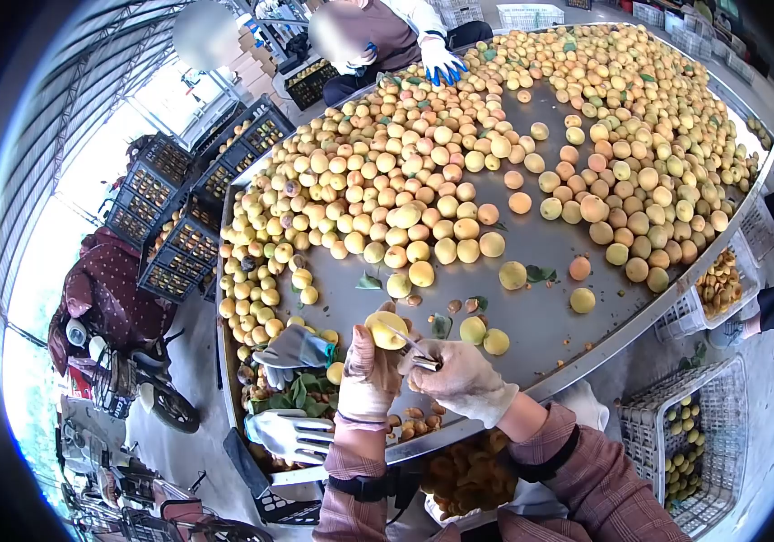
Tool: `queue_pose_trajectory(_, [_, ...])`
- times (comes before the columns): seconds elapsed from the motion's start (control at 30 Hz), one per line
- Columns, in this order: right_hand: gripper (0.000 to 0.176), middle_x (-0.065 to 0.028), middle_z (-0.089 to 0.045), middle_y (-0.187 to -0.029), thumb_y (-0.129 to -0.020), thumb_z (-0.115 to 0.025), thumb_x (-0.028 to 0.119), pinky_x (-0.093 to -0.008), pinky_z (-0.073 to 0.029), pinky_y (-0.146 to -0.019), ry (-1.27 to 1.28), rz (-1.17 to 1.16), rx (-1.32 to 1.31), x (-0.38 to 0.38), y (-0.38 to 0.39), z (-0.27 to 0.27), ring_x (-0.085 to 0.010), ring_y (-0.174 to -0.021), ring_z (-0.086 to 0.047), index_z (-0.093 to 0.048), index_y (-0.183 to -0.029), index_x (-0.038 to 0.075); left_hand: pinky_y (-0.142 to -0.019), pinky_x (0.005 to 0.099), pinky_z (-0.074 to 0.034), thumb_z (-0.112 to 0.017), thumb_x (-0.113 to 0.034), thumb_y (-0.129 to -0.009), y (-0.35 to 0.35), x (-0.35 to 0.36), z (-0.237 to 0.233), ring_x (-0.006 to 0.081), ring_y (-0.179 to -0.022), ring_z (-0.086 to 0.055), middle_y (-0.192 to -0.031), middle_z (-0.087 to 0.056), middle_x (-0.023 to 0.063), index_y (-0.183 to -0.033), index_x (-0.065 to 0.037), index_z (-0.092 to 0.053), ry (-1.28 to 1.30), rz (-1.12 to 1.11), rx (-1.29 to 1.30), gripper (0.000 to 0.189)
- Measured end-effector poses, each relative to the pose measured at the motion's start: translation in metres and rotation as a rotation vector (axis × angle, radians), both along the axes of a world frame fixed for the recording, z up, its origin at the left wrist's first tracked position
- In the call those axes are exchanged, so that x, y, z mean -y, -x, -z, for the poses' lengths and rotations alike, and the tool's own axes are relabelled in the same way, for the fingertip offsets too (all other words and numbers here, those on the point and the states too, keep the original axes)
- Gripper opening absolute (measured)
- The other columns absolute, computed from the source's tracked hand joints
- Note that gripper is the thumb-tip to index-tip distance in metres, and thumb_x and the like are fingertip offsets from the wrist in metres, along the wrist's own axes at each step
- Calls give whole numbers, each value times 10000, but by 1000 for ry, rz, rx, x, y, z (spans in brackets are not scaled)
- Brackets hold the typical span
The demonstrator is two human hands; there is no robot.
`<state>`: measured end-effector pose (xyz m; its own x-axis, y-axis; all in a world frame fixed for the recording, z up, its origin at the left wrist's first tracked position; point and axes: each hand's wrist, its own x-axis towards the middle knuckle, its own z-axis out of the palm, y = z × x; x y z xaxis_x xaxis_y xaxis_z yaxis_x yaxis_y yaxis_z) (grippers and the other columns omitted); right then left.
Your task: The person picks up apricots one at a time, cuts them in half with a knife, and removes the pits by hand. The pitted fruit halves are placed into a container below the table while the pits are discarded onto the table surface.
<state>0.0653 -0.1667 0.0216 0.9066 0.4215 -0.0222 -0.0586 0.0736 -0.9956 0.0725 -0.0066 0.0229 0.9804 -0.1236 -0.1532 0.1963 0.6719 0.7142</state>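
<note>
Round yellow-orange fruits (414, 167) on broad grey metal table (545, 312) | green leaves (302, 394) between grey-white cloth glove (289, 437) and grey cloth glove (295, 347), table's near-left corner | stacked black rectangular plastic crates (148, 194) left of table | white plastic-mesh crate (644, 443) near right, fruits inside

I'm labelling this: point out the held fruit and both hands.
Held fruit (385, 331): head view, its visible side.
Left hand (369, 384): head view, glove's middle.
Right hand (465, 376): head view, back of glove.

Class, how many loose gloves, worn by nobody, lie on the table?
2: the far glove beyond the leaves, the near glove on their closer side, both left of the left hand. More could be hidden under the fruit.
</note>
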Motion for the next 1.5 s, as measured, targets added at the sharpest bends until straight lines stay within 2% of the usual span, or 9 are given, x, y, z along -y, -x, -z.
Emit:
queue_pose_trajectory(0.37, [159, -127, -668, -815, -844, -591, 186, -327, -500, -702, -47, 39, -25, -4, 4, 10, -259, -727, -646, -659, -904, 56, -936, 413, -493, -664, -504, -825, 10, 6, -2, 265, -1050, -590, -1125, -593, 142, -1324, 1, -421, 106, -10, -45, 750])
queue_pose_trajectory(0.43, [91, 38, -569, -769, -841, -597, 62, -218, -416, -609, -98, 12, -65, -3, 5, 9, -61, -669, -501, -643, -919, 50, -937, 412, -490, -661, -514, -824, 10, 6, 1, 257, -1047, -590, -1120, -594, 138, -1301, -1, -444, 92, -5, -94, 733])
queue_pose_trajectory(0.73, [147, -2, -581, -678, -828, -639, 150, -237, -438, -590, 308, 101, 72, 0, 4, -7, -66, -617, -512, -654, -947, 64, -931, 344, -472, -664, -489, -845, 10, 10, 2, 228, -1037, -591, -1115, -602, 137, -1241, 41, -495, -95, -52, -81, 683])
queue_pose_trajectory(0.97, [189, 38, -591, -705, -867, -629, 132, -232, -451, -618, 213, 59, 176, -12, 2, 28, -60, -636, -524, -665, -1031, 45, -883, 281, -480, -676, -457, -850, 15, 3, -15, 178, -971, -606, -1080, -628, 110, -1250, 52, -513, -305, -26, 6, 668])
queue_pose_trajectory(1.17, [220, 27, -639, -821, -854, -650, 91, -216, -451, -654, -12, -13, -56, -10, 2, 25, -51, -724, -558, -652, -1059, 14, -807, 225, -484, -751, -401, -801, 21, 4, -50, 131, -948, -583, -1044, -634, 82, -1261, 46, -519, -698, 90, -43, 683])
queue_pose_trajectory(1.23, [242, 4, -668, -855, -849, -648, 99, -213, -458, -674, 89, -6, -13, -4, 4, 5, -52, -748, -576, -650, -1077, 18, -818, 217, -476, -776, -364, -788, 21, 10, -49, 121, -937, -589, -1013, -646, 57, -1240, 42, -542, -764, -25, 202, 651])
queue_pose_trajectory(1.37, [262, -12, -681, -873, -845, -646, 109, -220, -468, -694, 224, -18, 85, -2, 4, 0, -50, -756, -580, -645, -1092, 22, -855, 269, -486, -800, -297, -772, 29, 5, -39, 127, -948, -588, -1053, -640, 71, -1249, 54, -521, -481, 43, -25, 655])
queue_pose_trajectory(1.43, [301, -193, -643, -811, -768, -630, 198, -386, -496, -684, 224, 79, 223, -4, 5, 7, -372, -779, -626, -653, -1057, 114, -862, 284, -487, -803, -288, -768, 33, 7, -44, 131, -955, -594, -1082, -637, 85, -1241, 63, -516, -505, 37, -10, 655])
queue_pose_trajectory(1.5, [299, -192, -645, -813, -769, -630, 188, -384, -498, -686, 187, 64, 198, -3, 5, 4, -370, -784, -630, -652, -1057, 111, -761, 246, -510, -833, -265, -730, 33, 14, -49, 128, -862, -613, -1066, -630, 67, -1237, 50, -519, -833, -75, 182, 675])
